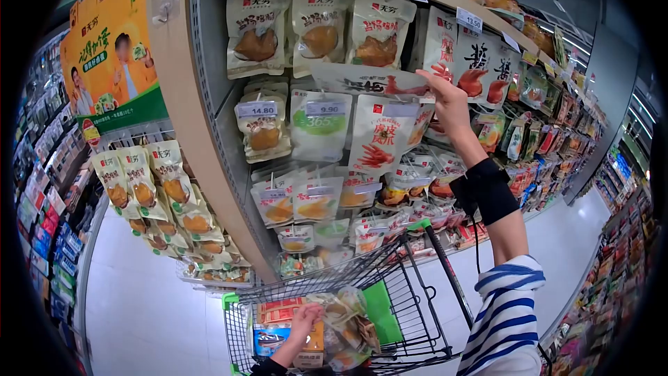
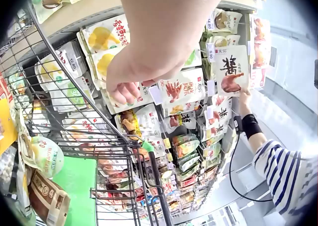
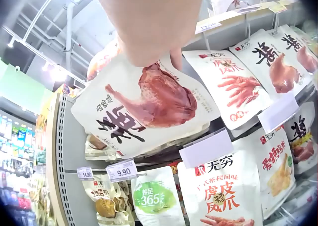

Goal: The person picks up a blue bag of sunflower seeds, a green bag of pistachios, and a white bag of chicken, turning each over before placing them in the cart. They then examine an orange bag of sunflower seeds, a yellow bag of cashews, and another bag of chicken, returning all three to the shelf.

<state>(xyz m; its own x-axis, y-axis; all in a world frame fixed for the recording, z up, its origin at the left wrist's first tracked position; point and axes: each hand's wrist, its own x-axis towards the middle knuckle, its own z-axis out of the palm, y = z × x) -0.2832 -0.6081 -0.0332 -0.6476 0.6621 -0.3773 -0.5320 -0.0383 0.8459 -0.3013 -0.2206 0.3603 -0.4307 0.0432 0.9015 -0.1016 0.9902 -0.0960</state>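
Note:
My right hand (image 1: 449, 104) pinches one edge of a white snack bag (image 1: 369, 82) with a meat leg pictured on it, held in front of the hanging packs. In the right wrist view, the bag (image 3: 154, 104) lies tilted beneath the hand (image 3: 154, 24), its fingertips mostly hidden. The left wrist view shows the same bag (image 2: 232, 69) from the side, with the right hand (image 2: 245, 100) at its lower corner. Over the cart's goods is my left hand (image 1: 300, 327), fingers loosely curled and holding nothing; it also appears large in the left wrist view (image 2: 149, 47).
A wire shopping cart (image 1: 417, 296) with green parts stands below, with boxes and bags inside. Packs such as a red-and-white one (image 1: 376, 132) hang from the shelf, with price tags in front. A wooden-edged shelf end (image 1: 209, 132) and another hanging rack stand on the left.

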